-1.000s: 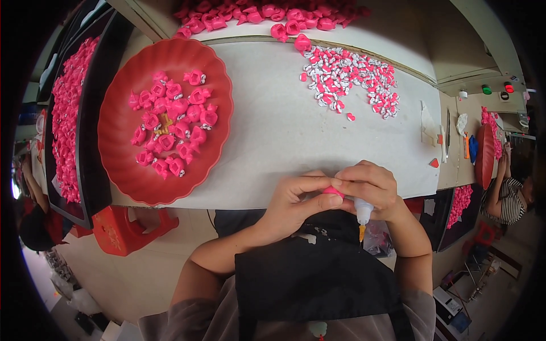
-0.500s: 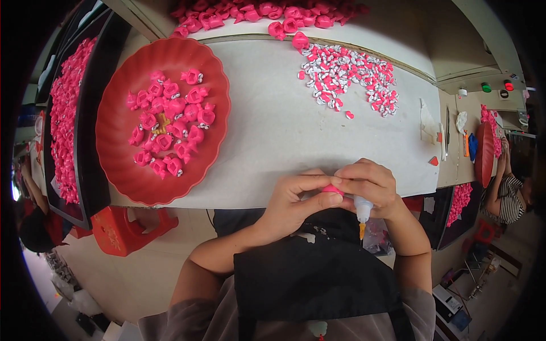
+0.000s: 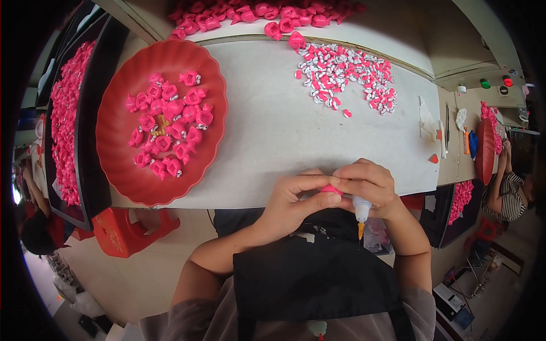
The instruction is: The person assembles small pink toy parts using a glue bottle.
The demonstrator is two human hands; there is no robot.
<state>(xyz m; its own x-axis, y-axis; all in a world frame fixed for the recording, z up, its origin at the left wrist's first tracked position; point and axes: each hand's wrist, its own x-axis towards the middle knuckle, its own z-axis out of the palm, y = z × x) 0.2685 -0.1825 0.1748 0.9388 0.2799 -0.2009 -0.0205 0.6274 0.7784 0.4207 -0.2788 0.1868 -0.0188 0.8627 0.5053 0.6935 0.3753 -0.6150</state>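
Both hands meet above the table's near edge, around a small pink plastic piece. My left hand pinches this piece between thumb and fingers. The fingertips of my right hand press against the piece from the other side. Tucked in the right palm is a small white glue bottle, its amber needle tip pointing down toward my lap. Most of the pink piece is hidden by my fingers. To the left stands a scalloped red plate bearing pink hollow figure parts, some with white bits attached.
Small pink-and-white pieces lie spread at the back right of the white-covered table. More pink parts crowd the back shelf. A black tray of pink parts is at far left, above a red stool. People work at both sides.
The hands keep nearly the same hold and place. The view has shifted very slightly.
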